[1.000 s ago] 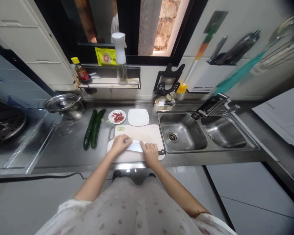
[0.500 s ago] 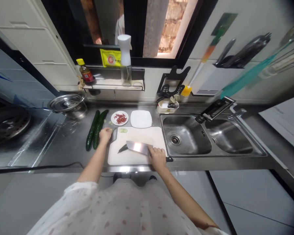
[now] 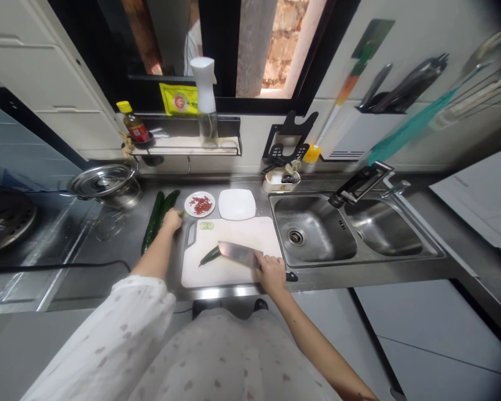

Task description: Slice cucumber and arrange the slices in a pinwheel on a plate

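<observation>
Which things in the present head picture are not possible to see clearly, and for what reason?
All in the head view:
Cucumbers: partly hidden by the left hand and forearm.
Left hand's grip: too small to tell.
Dark green piece: any part under the knife is hidden.
Pot: inside covered by its lid.
Yellow packet: small print blurred.
</observation>
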`<state>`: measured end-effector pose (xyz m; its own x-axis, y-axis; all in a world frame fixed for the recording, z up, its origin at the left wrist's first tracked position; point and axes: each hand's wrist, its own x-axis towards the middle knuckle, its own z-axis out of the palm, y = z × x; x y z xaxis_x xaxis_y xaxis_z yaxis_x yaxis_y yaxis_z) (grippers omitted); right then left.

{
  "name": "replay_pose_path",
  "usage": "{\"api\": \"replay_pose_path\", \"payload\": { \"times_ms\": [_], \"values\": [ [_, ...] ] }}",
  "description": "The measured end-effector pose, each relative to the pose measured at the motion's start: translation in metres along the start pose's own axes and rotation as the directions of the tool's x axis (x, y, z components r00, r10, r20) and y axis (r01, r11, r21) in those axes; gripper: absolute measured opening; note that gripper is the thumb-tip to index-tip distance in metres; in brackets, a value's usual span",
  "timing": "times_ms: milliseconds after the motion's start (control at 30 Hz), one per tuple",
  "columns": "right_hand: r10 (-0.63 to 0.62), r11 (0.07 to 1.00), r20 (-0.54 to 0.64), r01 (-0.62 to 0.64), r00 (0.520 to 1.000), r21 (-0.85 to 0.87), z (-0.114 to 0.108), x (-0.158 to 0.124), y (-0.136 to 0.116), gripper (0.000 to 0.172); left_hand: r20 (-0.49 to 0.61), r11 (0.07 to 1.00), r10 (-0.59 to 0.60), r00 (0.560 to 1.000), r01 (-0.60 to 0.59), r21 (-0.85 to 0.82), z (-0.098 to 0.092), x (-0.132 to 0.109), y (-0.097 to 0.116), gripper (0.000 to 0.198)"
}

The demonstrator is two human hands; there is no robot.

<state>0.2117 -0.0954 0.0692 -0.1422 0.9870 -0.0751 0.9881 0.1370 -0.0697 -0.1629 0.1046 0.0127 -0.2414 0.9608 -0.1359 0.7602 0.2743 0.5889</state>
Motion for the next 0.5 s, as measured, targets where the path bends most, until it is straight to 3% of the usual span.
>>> {"api": "replay_pose_path", "payload": {
  "times_ms": [133,267,367,500],
  "values": [
    [0.014,1.000,0.018,-0.014,1.000,0.014,0.000,-0.001,0.000,0.043,0.057,0.997,-0.073,0.996,0.072,0.027,0.001,0.004,0.001,0.026],
    [0.022,0.998,0.009,-0.022,1.000,0.055,-0.001,0.000,-0.001,0.041,-0.014,0.993,-0.115,0.993,0.115,-0.007,-0.003,0.001,0.002,0.040],
    [0.069,0.992,0.046,-0.074,0.997,0.104,-0.003,0.003,-0.003,0.040,-0.119,0.979,-0.165,0.979,0.148,-0.138,-0.001,-0.016,0.006,0.041],
    [0.137,0.972,0.132,-0.159,0.982,0.172,-0.007,0.007,-0.009,0.032,-0.171,0.956,-0.133,0.976,0.081,-0.281,0.011,-0.057,0.012,0.036]
  ]
}}
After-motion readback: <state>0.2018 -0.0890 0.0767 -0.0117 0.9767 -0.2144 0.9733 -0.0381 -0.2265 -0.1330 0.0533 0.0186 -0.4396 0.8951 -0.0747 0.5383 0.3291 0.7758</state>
